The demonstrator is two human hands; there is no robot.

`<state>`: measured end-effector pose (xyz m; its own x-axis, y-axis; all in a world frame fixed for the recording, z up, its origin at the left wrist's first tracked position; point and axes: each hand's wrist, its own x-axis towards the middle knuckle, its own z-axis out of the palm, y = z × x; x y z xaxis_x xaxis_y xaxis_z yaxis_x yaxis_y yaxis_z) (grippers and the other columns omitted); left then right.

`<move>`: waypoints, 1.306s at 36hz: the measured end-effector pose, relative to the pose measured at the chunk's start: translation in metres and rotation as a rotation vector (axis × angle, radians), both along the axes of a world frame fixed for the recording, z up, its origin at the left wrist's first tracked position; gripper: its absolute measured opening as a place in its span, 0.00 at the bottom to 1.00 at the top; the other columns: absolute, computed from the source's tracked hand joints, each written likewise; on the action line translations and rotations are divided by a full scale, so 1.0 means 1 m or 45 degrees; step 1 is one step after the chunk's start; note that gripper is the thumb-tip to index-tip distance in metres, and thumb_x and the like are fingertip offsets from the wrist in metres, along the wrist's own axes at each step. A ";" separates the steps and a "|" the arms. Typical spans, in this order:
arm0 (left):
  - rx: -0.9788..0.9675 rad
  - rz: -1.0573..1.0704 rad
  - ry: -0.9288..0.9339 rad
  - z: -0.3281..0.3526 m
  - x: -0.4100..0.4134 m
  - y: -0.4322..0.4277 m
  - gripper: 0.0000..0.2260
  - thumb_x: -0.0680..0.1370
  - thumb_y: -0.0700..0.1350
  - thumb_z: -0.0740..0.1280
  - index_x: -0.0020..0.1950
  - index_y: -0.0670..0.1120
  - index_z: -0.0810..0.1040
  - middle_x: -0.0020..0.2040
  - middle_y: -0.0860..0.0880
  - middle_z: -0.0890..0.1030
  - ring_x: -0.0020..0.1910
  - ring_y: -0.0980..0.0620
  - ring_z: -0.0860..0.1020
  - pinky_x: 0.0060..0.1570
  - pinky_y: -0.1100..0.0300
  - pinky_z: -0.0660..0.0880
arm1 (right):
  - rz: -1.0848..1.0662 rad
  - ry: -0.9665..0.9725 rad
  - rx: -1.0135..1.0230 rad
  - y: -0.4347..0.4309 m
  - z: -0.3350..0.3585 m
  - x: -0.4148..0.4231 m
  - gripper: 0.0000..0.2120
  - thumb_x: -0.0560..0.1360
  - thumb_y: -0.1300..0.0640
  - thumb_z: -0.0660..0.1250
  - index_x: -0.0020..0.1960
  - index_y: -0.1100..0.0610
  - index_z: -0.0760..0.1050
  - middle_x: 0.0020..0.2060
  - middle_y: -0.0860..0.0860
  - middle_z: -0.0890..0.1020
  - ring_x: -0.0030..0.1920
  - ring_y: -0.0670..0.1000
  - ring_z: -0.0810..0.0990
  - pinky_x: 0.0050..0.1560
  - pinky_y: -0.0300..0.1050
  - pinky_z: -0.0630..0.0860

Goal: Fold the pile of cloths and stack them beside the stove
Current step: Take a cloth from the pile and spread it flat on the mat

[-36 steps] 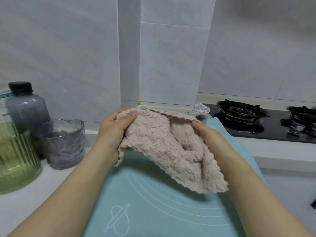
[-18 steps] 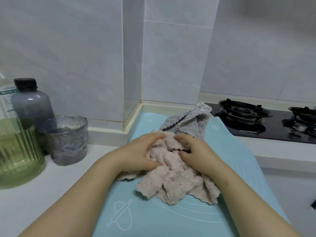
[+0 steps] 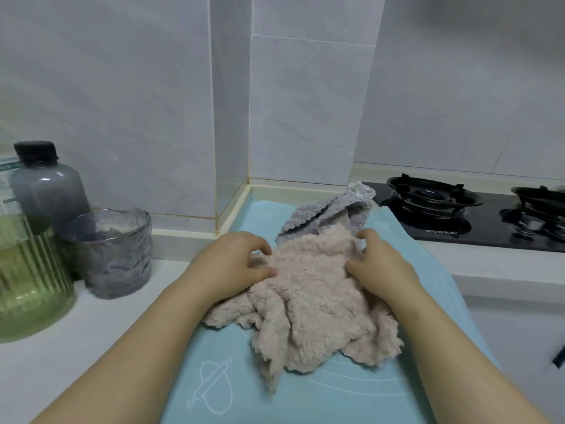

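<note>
On the blue silicone baking mat (image 3: 214, 377) we note a crumpled pink fleece cloth (image 3: 315, 304) lying near the mat's middle, unfolded, with its ragged lower edge toward the mat's near end. Both forearms reach in from that near end. Left hand (image 3: 235, 264): palm down on the cloth's left edge, fingers curled, thumb and forefinger pinching the fleece. Right hand (image 3: 382, 267): palm down on the cloth's right side, fingers curled and nipping its far edge.

At the mat's far end a grey cloth (image 3: 318, 215) lies bunched, touching the pink one. The gas stove (image 3: 458, 221) sits just off the mat's far right corner.

Containers stand left of the mat, well apart from it: a smoky glass tumbler (image 3: 113, 255), a green ribbed glass jar (image 3: 30, 286) and a black-capped grey bottle (image 3: 46, 185). We cannot tell their contents.
</note>
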<state>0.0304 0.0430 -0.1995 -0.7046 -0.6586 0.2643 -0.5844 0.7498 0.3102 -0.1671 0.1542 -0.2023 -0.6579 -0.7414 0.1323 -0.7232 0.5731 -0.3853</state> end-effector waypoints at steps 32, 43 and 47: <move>0.077 0.013 0.290 -0.012 -0.002 0.020 0.06 0.77 0.47 0.61 0.48 0.57 0.76 0.33 0.58 0.76 0.39 0.54 0.74 0.42 0.59 0.72 | 0.334 -0.058 -0.611 0.035 0.027 0.044 0.04 0.77 0.53 0.62 0.46 0.47 0.74 0.37 0.44 0.77 0.38 0.43 0.74 0.37 0.38 0.70; 0.015 0.008 0.106 -0.024 -0.001 0.036 0.02 0.77 0.44 0.59 0.47 0.51 0.68 0.46 0.52 0.78 0.44 0.50 0.72 0.39 0.57 0.65 | 0.308 0.065 -0.183 0.088 -0.018 0.046 0.11 0.76 0.47 0.61 0.51 0.52 0.76 0.42 0.45 0.78 0.48 0.50 0.75 0.50 0.45 0.69; 0.079 -0.063 0.111 -0.026 0.010 0.039 0.08 0.78 0.44 0.60 0.56 0.49 0.72 0.53 0.51 0.79 0.52 0.50 0.75 0.49 0.58 0.70 | 0.400 0.068 -0.001 0.088 -0.021 0.048 0.30 0.67 0.34 0.59 0.66 0.44 0.68 0.61 0.41 0.74 0.64 0.46 0.69 0.63 0.45 0.64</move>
